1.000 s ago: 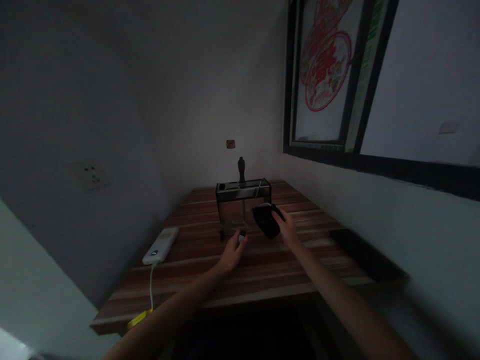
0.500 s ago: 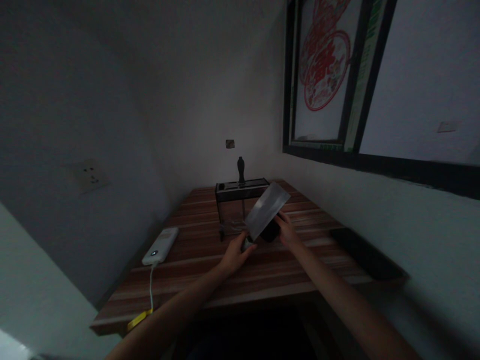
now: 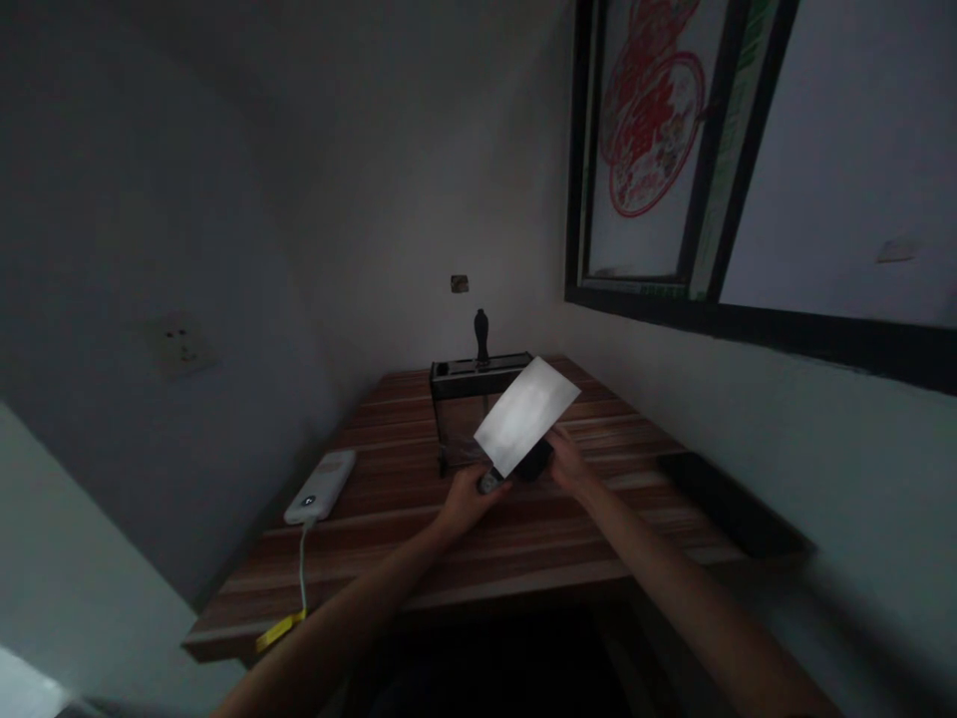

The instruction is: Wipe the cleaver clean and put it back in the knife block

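My left hand (image 3: 465, 501) grips the handle of a cleaver (image 3: 526, 415), whose broad bright blade points up and to the right above the wooden table (image 3: 478, 558). My right hand (image 3: 566, 462) holds a dark cloth-like object (image 3: 535, 461) pressed against the underside of the blade near its lower edge. Just behind the blade stands a clear knife block (image 3: 468, 404) with a dark top and one black handle (image 3: 481, 336) sticking up from it.
A white power bank (image 3: 321, 487) with a white cable and yellow tag (image 3: 278, 631) lies at the table's left. A dark flat object (image 3: 729, 504) lies along the right wall. A window with a red paper cutting (image 3: 649, 110) is above right. A wall socket (image 3: 175, 344) is on the left.
The cleaver came into view, lifted by my left hand, then turned its flat blade more toward the camera. My right hand with the dark object moved down under the blade.
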Motion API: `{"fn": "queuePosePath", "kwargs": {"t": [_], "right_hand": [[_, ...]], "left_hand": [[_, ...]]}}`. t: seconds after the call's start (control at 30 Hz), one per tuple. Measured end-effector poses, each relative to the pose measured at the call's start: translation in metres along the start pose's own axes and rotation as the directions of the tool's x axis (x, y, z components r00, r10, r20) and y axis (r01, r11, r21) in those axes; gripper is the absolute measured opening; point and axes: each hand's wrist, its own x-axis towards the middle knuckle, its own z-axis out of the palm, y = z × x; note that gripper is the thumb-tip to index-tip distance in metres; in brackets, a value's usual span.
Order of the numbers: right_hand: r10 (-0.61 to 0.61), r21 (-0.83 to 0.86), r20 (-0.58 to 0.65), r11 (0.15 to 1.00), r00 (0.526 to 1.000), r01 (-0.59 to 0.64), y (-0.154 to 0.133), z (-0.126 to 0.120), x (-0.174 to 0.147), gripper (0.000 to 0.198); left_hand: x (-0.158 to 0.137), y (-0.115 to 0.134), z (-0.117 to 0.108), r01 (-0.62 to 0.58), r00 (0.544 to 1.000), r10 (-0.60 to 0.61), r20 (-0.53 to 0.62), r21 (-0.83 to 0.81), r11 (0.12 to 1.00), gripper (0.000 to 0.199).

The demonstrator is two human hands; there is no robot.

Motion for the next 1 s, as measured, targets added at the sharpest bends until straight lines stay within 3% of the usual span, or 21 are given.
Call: {"fn": "queuePosePath", "kwargs": {"t": [0.13, 0.27, 0.33, 0.57, 0.8, 1.0], "right_hand": [[0.076, 0.024, 0.06, 0.997, 0.995, -0.077, -0.005, 0.007, -0.004, 0.024], [0.211, 0.075, 0.129, 0.972, 0.969, -0.222, -0.006, 0.016, -0.008, 0.026], [0.239, 0.088, 0.164, 0.963, 0.957, -0.256, -0.006, 0.019, -0.009, 0.027], [0.212, 0.093, 0.177, 0.969, 0.961, -0.231, 0.001, 0.019, -0.01, 0.03], [0.169, 0.002, 0.167, 0.985, 0.971, -0.171, 0.008, 0.021, -0.012, 0.033], [0.122, -0.066, 0.169, 0.992, 0.978, -0.112, 0.005, 0.019, -0.011, 0.033]], "left_hand": [[0.001, 0.0, 0.001, 0.068, 0.997, -0.065, 0.038, -0.072, 0.995, 0.032], [0.001, 0.001, 0.002, 0.246, 0.957, -0.199, 0.211, -0.228, 0.942, 0.036], [0.0, 0.001, 0.002, 0.301, 0.94, -0.243, 0.241, -0.244, 0.922, 0.036], [0.002, -0.004, 0.007, 0.151, 0.989, -0.148, 0.026, -0.135, 0.979, 0.034], [0.002, -0.01, 0.01, 0.153, 0.986, -0.161, -0.046, -0.137, 0.979, 0.033], [0.001, -0.005, 0.007, 0.188, 0.98, -0.197, -0.028, -0.194, 0.963, 0.036]]}}
